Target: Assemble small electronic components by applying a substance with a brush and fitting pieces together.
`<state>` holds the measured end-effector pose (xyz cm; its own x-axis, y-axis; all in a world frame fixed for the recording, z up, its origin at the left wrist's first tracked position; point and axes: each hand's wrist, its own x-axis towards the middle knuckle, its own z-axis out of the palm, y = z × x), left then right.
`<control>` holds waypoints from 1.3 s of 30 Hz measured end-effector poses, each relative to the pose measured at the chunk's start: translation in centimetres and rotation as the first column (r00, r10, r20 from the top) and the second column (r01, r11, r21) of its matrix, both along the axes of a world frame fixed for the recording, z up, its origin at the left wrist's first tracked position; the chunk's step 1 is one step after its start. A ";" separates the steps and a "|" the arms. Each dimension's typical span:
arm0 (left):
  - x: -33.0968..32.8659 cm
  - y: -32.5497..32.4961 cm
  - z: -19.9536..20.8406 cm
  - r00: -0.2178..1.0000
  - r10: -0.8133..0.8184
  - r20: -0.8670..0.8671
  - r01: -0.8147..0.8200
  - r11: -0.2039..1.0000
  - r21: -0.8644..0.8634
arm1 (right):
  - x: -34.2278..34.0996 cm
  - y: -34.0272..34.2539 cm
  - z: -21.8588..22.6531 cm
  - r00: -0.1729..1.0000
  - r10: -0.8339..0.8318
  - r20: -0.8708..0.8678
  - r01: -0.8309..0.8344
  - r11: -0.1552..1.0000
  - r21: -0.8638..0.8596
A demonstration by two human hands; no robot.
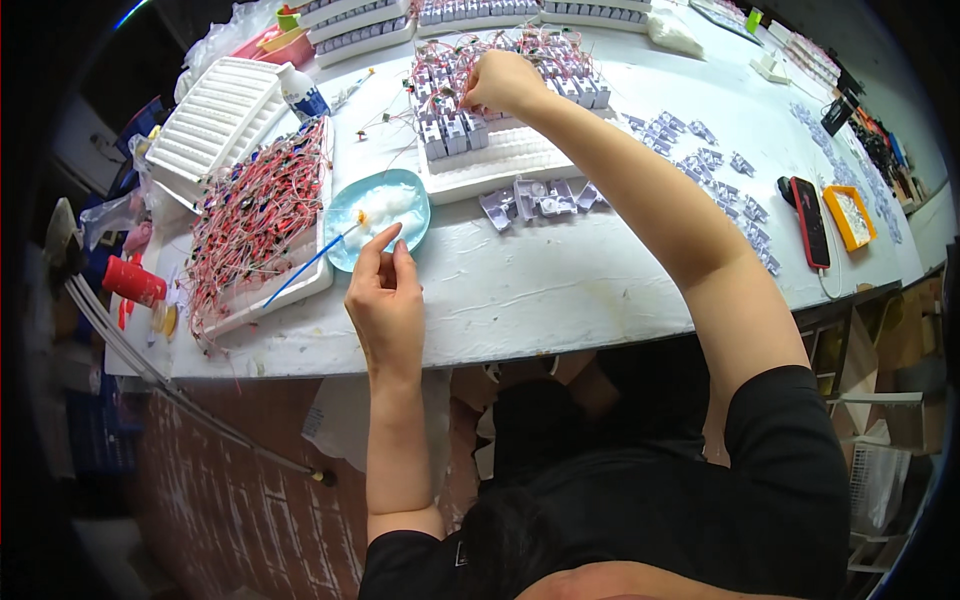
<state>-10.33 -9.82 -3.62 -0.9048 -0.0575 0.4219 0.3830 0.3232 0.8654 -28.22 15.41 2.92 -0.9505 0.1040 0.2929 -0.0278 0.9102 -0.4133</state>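
Note:
My right hand (505,82) reaches over a white foam tray (500,165) filled with rows of small grey-white plastic housings (455,133), many with red and white wires. Its fingers are pinched together among the wires, and what they hold is hidden. My left hand (387,305) is raised just in front of a light-blue dish (428,215), thumb and forefinger apart, with nothing visible between them. White paste or cream (385,210) lies in the dish. A blue stick (310,268) with a yellowish tip leans across its rim.
Left of the dish, a tray heaped with red-wired parts (265,215) stands beside stacked white foam trays (215,120) and a bottle (300,92). Loose housings (545,197) lie along the tray's front; more (705,160) spread rightward toward a phone (810,222) and yellow box (850,218).

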 end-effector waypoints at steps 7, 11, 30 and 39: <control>-0.1 -0.1 -0.1 0.999 0.023 0.024 -0.023 1.000 -0.007 | 2.1 -1.7 1.2 0.999 0.035 0.015 -0.037 0.995 0.098; 0.2 0.1 0.2 0.999 0.026 0.026 -0.025 0.999 -0.019 | 4.1 -1.3 1.5 0.997 0.069 -0.041 -0.066 0.995 0.078; -0.3 -0.2 -0.6 1.000 -0.001 -0.005 0.001 0.999 -0.037 | 6.6 0.5 -3.1 0.972 0.234 -0.001 -0.215 0.891 -0.399; 0.2 0.2 0.0 1.000 0.019 0.002 -0.019 0.999 -0.039 | 6.0 0.2 -3.4 0.963 0.241 -0.124 -0.262 0.944 -0.199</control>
